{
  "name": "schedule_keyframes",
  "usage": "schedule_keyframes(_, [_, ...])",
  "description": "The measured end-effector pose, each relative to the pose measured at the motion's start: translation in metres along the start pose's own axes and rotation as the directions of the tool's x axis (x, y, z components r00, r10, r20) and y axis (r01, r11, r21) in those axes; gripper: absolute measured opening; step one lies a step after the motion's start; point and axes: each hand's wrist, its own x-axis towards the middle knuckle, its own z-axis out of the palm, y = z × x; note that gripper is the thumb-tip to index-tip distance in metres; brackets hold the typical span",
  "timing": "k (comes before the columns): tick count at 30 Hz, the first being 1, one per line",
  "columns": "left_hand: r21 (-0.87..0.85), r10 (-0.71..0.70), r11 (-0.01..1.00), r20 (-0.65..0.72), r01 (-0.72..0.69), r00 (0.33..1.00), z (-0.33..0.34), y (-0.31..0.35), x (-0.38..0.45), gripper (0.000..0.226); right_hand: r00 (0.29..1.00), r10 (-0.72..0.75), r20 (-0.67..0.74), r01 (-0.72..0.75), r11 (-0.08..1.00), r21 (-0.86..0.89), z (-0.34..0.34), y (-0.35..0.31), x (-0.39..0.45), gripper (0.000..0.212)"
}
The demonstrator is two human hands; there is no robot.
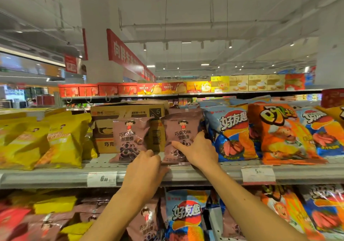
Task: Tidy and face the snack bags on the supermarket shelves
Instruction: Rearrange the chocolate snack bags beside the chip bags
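Two mauve chocolate-ring snack bags are standing upright on the grey shelf [55, 175], faces forward. The left bag [128, 138] is leaning slightly against a cardboard carton [128, 110] behind it. The right bag [181, 129] is sitting just beside it, next to blue chip bags [229, 129]; yellow bags [61, 138] are lying further left.

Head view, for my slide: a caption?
Both hands straighten two brown snack bags on a shelf.
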Motion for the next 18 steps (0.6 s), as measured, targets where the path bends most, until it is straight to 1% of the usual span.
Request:
schedule_keyframes(3, [0.034,-0.010,0.999,-0.065,0.012,0.998,0.002,0.005,-0.002,0.034,0.999,-0.005,0.044,0.006,0.999,-0.040,-0.010,-0.001,-0.008,0.119])
schedule_keyframes(5, [0.043,0.014,0.999,-0.175,-0.007,0.984,0.004,0.014,-0.002,0.031,0.998,-0.024,0.054,0.025,0.999,-0.026,-0.020,0.002,-0.016,0.115])
schedule_keyframes(6, [-0.007,0.030,0.999,-0.241,-0.032,0.970,0.004,0.021,-0.001,0.027,0.998,-0.046,0.037,0.047,0.999,-0.008,-0.026,0.006,-0.019,0.109])
schedule_keyframes(8, [-0.196,0.031,0.975,-0.338,-0.103,0.941,0.003,0.043,0.003,0.017,0.994,-0.101,-0.042,0.103,0.994,0.027,-0.042,0.018,-0.027,0.090])
schedule_keyframes(10, [-0.385,0.007,0.909,-0.371,-0.161,0.928,0.003,0.071,0.009,0.007,0.981,-0.142,-0.130,0.152,0.986,0.067,-0.063,0.037,-0.031,0.070])
schedule_keyframes(12, [-0.546,-0.016,0.813,-0.367,-0.202,0.930,0.008,0.105,0.016,0.004,0.965,-0.164,-0.206,0.193,0.973,0.125,-0.088,0.062,-0.033,0.047])
schedule_keyframes(14, [-0.686,-0.031,0.699,-0.313,-0.203,0.949,0.016,0.144,0.022,0.003,0.947,-0.156,-0.280,0.209,0.963,0.172,-0.117,0.092,-0.032,0.026])
schedule_keyframes(16, [-0.758,-0.032,0.630,-0.245,-0.171,0.969,0.028,0.184,0.026,0.007,0.930,-0.130,-0.344,0.206,0.959,0.193,-0.148,0.127,-0.027,0.020])
schedule_keyframes(18, [-0.764,-0.026,0.632,-0.190,-0.131,0.982,0.042,0.224,0.032,0.021,0.909,-0.102,-0.405,0.194,0.962,0.193,-0.180,0.167,-0.020,0.022])
